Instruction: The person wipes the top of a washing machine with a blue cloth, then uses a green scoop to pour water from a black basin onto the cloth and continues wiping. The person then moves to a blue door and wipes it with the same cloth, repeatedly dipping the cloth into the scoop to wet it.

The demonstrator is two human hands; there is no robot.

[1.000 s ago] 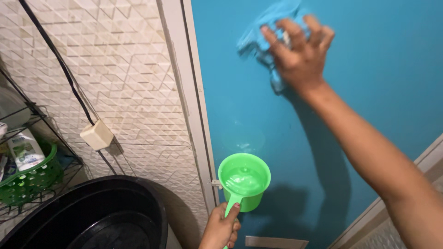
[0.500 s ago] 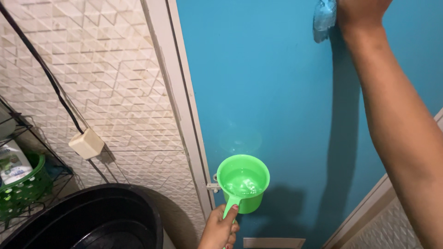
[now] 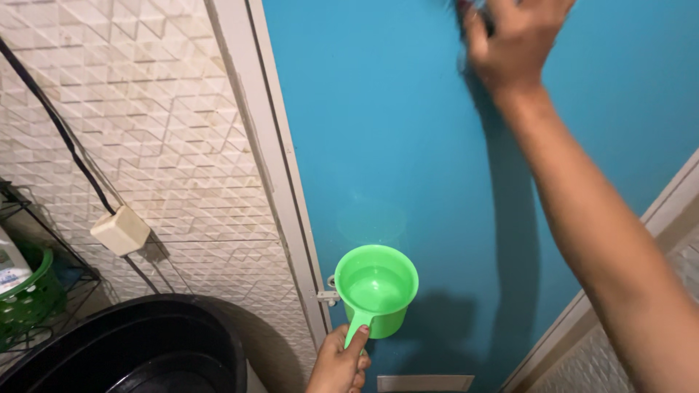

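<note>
Since the earlier frame, the right hand (image 3: 513,40) has been carried leftward along the top of the blue door (image 3: 408,145), toward 12 o'clock, and the blue cloth is now almost hidden beneath it. Whether its fingers are clenched on the cloth cannot be told. A green dipper (image 3: 376,289) of water is gripped by its handle in the left hand (image 3: 338,364) at 6 o'clock, level, beside the door frame (image 3: 273,175). Wiping of the door's upper part appears underway; continued strokes would call for steady pressure.

A single head-worn camera looks steeply down, close to a smooth teal painted door (image 3: 408,131) and the textured white tiled wall (image 3: 145,131) to its left.
</note>
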